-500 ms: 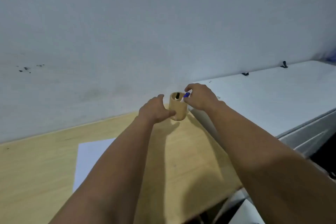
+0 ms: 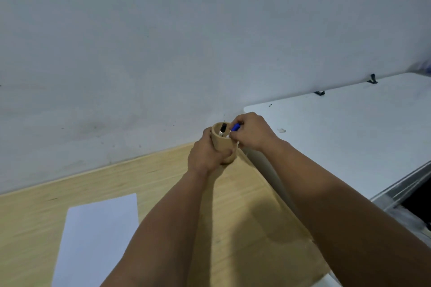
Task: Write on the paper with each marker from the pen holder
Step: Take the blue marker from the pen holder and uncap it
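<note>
The person reaches forward with both bare arms across a light wooden desk that stands against a pale wall. The left hand is wrapped around the side of a tan cylindrical pen holder, fingers curled closed on its wall and thumb across its front, so the holder is clamped in that hand near the far right corner of the desk, close to the wall. The holder leans slightly toward the camera, its open mouth showing. The right hand sits at the holder's rim, its thumb and fingers pinched together on a blue marker, whose blue end pokes out of the fist just above the rim; whether the marker's lower end is still inside the holder cannot be told. Inside the mouth, 1 more marker with a dark cap and a pale barrel leans against the inner wall. A white sheet of paper lies flat on the desk at lower left, well apart from the holder and untouched by either hand. To the right, a white table abuts the desk, with 2 small dark clips near its far edge by the wall.
</note>
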A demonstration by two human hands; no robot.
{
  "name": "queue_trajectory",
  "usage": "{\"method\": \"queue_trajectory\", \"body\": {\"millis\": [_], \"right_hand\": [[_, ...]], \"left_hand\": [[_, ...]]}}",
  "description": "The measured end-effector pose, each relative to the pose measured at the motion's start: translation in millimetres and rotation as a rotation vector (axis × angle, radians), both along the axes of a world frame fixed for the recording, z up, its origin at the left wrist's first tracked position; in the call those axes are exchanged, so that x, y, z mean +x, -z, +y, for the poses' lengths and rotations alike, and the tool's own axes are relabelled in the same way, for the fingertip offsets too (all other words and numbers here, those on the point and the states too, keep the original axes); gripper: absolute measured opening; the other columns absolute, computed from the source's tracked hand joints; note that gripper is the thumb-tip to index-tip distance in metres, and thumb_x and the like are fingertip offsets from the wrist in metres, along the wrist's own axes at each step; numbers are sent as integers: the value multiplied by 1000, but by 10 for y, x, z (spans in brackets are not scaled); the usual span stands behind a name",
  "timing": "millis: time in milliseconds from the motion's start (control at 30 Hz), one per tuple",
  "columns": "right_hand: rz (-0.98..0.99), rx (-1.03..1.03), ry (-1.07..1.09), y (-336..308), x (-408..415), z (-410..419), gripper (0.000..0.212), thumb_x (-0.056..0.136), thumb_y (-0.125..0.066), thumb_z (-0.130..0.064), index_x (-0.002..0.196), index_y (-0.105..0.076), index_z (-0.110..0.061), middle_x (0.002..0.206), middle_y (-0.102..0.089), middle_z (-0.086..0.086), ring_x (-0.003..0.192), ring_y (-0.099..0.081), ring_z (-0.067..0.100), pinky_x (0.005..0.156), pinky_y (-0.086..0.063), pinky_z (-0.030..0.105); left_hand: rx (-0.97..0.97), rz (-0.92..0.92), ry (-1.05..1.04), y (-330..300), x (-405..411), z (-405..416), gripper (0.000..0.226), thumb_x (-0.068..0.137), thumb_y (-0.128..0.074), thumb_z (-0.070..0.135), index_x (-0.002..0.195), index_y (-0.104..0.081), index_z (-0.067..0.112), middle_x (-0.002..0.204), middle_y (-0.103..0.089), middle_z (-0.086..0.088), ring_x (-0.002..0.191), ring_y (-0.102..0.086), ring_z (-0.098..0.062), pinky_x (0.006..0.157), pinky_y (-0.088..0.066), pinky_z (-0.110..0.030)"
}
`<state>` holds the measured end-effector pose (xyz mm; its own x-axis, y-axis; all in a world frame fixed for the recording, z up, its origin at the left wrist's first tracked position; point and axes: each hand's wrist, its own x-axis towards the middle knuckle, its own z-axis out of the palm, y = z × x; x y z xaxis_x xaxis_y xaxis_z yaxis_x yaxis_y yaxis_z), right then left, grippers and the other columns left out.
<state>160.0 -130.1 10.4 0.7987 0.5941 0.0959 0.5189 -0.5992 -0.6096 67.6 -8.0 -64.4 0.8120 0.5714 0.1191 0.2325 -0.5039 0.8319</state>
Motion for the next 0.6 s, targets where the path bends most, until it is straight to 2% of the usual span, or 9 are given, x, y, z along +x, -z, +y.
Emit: {"method": "queue_trajectory", "body": {"millis": [67, 133, 233, 300, 367, 433, 500, 567, 600], "right_hand": [[9, 5, -3, -40, -9, -7, 10, 86, -70, -5, 91, -77, -9, 78, -76, 6, 64, -72, 22, 77, -65, 42], [64, 73, 10, -124, -25, -34, 4, 89, -71, -6, 88, -74, -5, 70, -77, 6, 52, -71, 16, 70, -63, 37], [80, 206, 55, -331, -33, -65, 21, 91, -81, -18, 88, -72, 1, 69, -79, 6, 47, -70, 12, 65, -59, 30], [14, 270, 86, -533, -67, -79, 27, 89, -84, -25, 82, -71, -2, 69, -76, 1, 49, -68, 11, 65, -58, 29], [-39, 389, 123, -758, -138, -88, 32, 88, -85, -27, 72, -67, -6, 60, -64, -9, 50, -60, 7, 67, -55, 31], [-34, 523, 137, -956, -250, -78, 36, 88, -85, -33, 67, -63, -12, 56, -59, -11, 56, -59, 11, 73, -58, 39], [29, 614, 94, -1080, -390, -35, 35, 89, -84, -36, 69, -63, -17, 69, -73, -2, 70, -74, 21, 87, -63, 47], [114, 682, 23, -1144, -598, 38, 28, 94, -80, -31, 79, -67, -11, 78, -79, 3, 77, -82, 22, 95, -64, 45], [157, 719, -13, -1160, -733, 83, 27, 98, -77, -29, 85, -70, -6, 79, -79, 4, 74, -82, 21, 89, -65, 41]], "left_hand": [[6, 25, 3, -21, 6, 16, 76, 70, -84, 45, 135, -48, 31, 105, -64, 14, 100, -67, -18, 83, -57, -43], [-15, 36, 13, -36, 2, 21, 77, 69, -85, 45, 135, -48, 31, 110, -66, 12, 103, -67, -19, 86, -57, -44], [-30, 55, 49, -67, -45, 45, 85, 70, -88, 40, 142, -44, 32, 124, -67, 7, 115, -65, -23, 95, -54, -45], [2, 125, 89, -166, -137, 59, 104, 76, -86, 38, 159, -27, 24, 147, -56, -2, 135, -53, -28, 104, -47, -40], [46, 183, 91, -324, -268, 87, 110, 83, -82, 39, 164, -11, 17, 164, -37, -5, 148, -39, -28, 110, -38, -38], [103, 175, 62, -502, -429, 149, 101, 88, -76, 43, 164, -15, 17, 167, -31, -6, 151, -34, -27, 116, -34, -40], [184, 160, 19, -705, -637, 224, 85, 91, -70, 47, 160, -29, 18, 164, -38, -6, 149, -38, -27, 117, -35, -42], [214, 125, -37, -904, -876, 310, 71, 93, -66, 49, 153, -44, 19, 155, -50, -5, 138, -50, -26, 112, -42, -42], [217, 104, -63, -1001, -1012, 351, 64, 94, -64, 49, 149, -50, 20, 150, -55, -4, 131, -56, -24, 109, -45, -42]]}}
